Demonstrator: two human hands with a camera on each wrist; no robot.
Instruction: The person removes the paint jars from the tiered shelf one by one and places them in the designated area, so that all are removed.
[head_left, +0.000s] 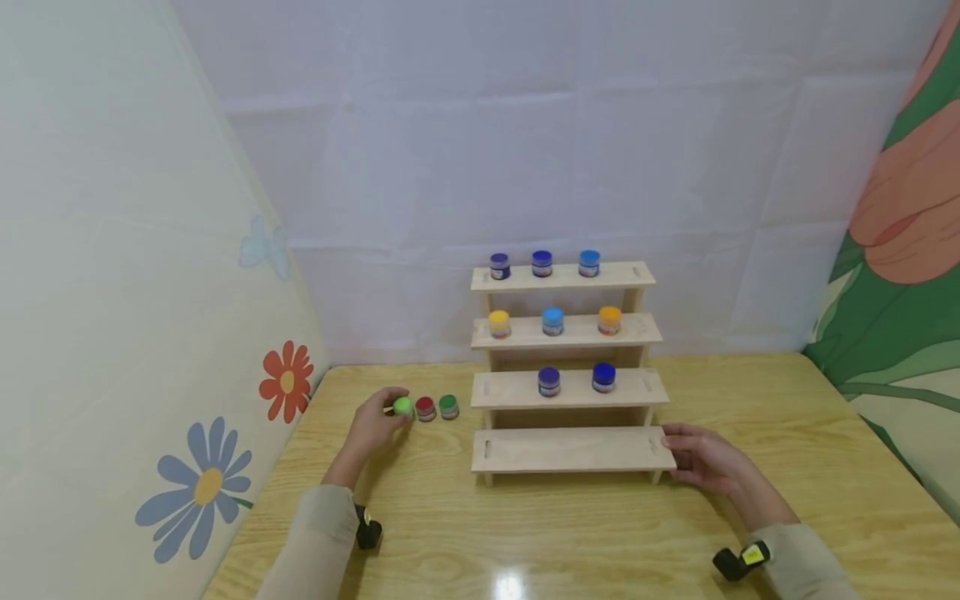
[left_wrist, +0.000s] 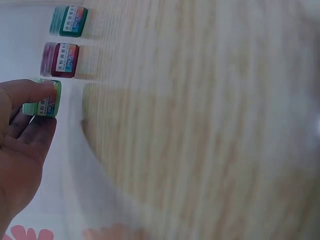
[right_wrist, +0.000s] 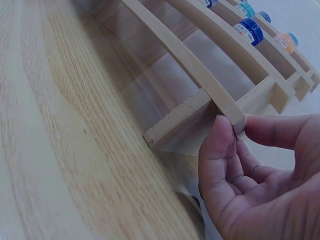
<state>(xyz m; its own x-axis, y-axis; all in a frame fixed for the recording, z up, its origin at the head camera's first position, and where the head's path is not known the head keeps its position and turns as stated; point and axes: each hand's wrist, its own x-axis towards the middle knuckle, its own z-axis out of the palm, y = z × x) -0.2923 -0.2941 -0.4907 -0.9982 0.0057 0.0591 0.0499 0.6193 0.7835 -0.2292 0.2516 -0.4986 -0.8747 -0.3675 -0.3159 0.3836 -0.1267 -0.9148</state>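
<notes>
My left hand (head_left: pixel 377 423) pinches a light green paint jar (left_wrist: pixel 49 100) between thumb and fingers, at the left end of a short row on the table. Beside it stand a dark red paint jar (head_left: pixel 426 408) and a dark green paint jar (head_left: pixel 448 407). With thumb and fingertips, my right hand (head_left: pixel 705 458) grips the right end of the lowest board of a wooden tiered shelf (head_left: pixel 573 451). In the right wrist view the thumb and fingers (right_wrist: pixel 217 150) meet around that board's corner.
On the top tier stand purple, dark blue and light blue jars (head_left: pixel 588 263). Yellow, light blue and orange jars (head_left: pixel 610 320) occupy the second. A purple jar (head_left: pixel 549 382) and a dark blue jar (head_left: pixel 603 377) sit on the third. White sheeting (head_left: pixel 525 150) hangs behind the table.
</notes>
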